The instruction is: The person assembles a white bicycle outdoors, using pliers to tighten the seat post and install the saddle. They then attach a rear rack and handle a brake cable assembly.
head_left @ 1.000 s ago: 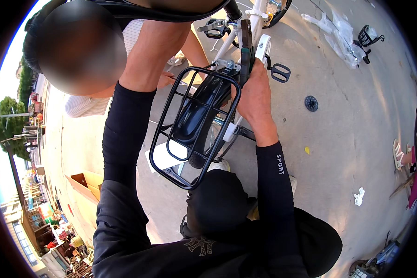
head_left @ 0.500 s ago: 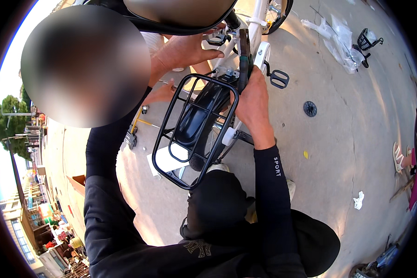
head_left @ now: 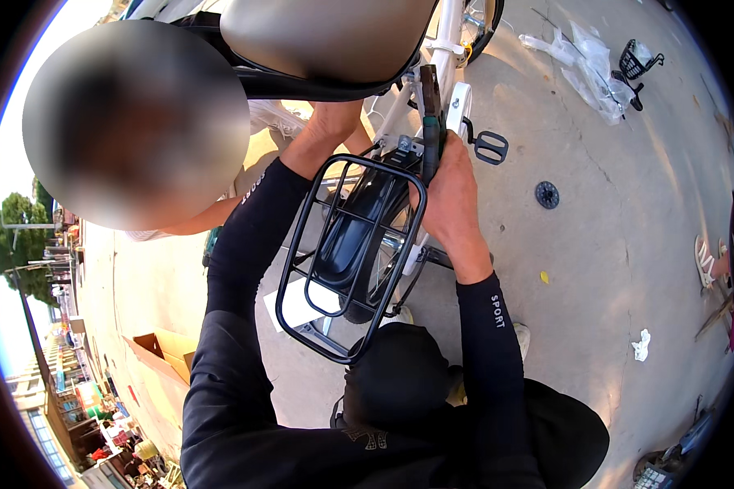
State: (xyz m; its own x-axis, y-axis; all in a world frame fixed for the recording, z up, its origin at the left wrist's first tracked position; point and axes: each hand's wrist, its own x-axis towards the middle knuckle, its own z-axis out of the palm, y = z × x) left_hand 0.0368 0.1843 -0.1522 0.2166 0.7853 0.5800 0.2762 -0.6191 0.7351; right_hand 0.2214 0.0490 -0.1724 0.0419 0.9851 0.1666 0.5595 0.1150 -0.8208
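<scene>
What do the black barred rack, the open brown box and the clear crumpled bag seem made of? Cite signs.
Black barred rack: probably painted metal, glossy; slim smooth bars. Open brown box: likely cardboard, matt; thin flaps. Clear crumpled bag: apparently plastic, shiny; see-through wrinkles.

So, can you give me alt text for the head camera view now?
A person's right hand grips a dark tool beside the black rear rack of a white bicycle; the left hand is partly hidden beneath the saddle. Another person is close by on the left.
</scene>
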